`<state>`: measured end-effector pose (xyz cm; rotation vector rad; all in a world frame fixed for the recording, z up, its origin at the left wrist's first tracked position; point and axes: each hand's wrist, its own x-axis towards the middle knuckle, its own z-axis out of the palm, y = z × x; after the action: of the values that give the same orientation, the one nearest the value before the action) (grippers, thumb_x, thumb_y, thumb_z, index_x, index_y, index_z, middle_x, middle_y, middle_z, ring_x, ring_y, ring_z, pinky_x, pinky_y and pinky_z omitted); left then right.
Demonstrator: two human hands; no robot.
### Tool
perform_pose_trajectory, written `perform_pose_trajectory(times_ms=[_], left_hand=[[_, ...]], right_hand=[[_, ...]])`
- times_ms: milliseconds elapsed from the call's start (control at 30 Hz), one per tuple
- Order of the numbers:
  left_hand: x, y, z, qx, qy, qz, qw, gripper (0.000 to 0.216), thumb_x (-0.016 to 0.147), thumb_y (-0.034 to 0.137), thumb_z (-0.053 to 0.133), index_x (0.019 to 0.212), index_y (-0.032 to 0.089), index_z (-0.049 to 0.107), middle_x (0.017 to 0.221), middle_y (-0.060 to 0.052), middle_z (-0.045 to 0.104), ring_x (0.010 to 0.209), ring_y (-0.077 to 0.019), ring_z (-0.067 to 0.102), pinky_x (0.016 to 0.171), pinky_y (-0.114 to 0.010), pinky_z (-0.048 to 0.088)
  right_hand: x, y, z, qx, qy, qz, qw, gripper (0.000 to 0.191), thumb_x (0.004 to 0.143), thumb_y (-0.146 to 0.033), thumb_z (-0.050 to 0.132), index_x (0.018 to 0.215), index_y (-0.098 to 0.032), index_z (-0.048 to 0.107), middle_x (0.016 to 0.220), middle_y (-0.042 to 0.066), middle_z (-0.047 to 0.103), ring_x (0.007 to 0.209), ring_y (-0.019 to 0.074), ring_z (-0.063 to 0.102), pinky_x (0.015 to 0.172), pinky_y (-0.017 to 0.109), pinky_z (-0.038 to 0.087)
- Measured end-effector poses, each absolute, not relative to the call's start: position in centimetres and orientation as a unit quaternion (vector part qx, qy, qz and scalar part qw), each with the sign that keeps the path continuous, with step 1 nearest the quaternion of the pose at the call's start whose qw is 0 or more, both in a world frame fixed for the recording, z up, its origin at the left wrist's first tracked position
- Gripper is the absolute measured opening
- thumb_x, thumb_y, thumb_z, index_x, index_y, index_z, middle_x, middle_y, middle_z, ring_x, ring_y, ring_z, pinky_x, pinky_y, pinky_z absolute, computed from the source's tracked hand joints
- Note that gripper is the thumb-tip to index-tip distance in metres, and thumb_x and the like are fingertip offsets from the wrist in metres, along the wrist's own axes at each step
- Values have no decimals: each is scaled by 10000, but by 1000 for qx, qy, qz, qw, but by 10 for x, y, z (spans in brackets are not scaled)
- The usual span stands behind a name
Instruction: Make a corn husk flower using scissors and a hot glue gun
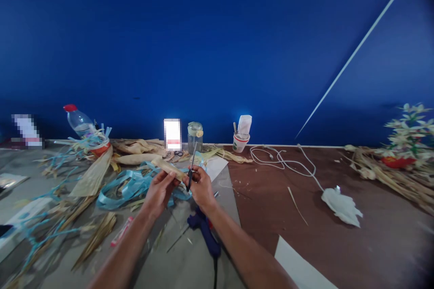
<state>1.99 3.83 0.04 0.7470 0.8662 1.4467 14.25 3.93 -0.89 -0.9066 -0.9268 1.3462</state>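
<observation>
My left hand (160, 193) pinches a pale strip of dried husk (159, 162), which slants up and left from my fingers. In my right hand (202, 190) is a pair of dark-handled scissors (190, 179), blades pointing up, right beside the husk's near end. Whether the blades touch the husk I cannot tell. Light blue ribbon (124, 186) lies in loops to the left of my hands. A dark blue glue gun (205, 231) rests on the table below my right wrist.
Dried husks (139, 146), a tilted plastic bottle (78, 119), a lit phone (172, 133), a lidded jar (195, 135) and a paper cup (240, 143) line the blue partition (203, 54). A white cable (288, 162) and artificial flowers (408, 131) are at right.
</observation>
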Motion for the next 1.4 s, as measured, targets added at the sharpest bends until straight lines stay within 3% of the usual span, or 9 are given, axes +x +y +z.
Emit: perform_pose_trajectory(times_ms=[300,500,833,1000,1400], left_hand=[[16,40,11,255,361,631,637,201,593,250,785,673,131,644,656,-18,660,551,-115,570,508,-221,476],[11,42,8,254,374,584,675,138,638,213,705,636,109,615,543,-20,603,463,-93,508,516,-237,476],[10,46,4,274,450,711,465,267,621,371,759,691,137,650,603,-1,654,484,-91,532,531,-225,441],[10,45,-1,302,447,724,431,306,678,435,735,739,144,665,662,-13,676,539,-96,548,556,-221,440],[16,36,1,347,490,682,417,385,711,517,688,654,136,663,618,-29,635,543,-117,537,520,-229,426]], right_hand=[[146,40,-4,-369,-376,600,602,519,532,-264,788,955,-207,493,633,-76,589,552,100,536,542,210,391],[145,41,-5,-360,-379,599,607,498,545,-300,787,937,-229,487,645,-72,577,576,109,538,570,228,416],[134,33,-9,-376,-435,582,575,373,631,-346,710,941,-216,549,636,-58,548,570,106,490,549,230,374],[131,24,-5,-391,-487,571,532,221,685,-263,612,896,-202,585,659,-46,562,609,119,527,588,238,411],[129,20,-13,-408,-544,537,499,257,714,-246,625,968,-207,620,725,-28,596,629,120,516,592,239,418]])
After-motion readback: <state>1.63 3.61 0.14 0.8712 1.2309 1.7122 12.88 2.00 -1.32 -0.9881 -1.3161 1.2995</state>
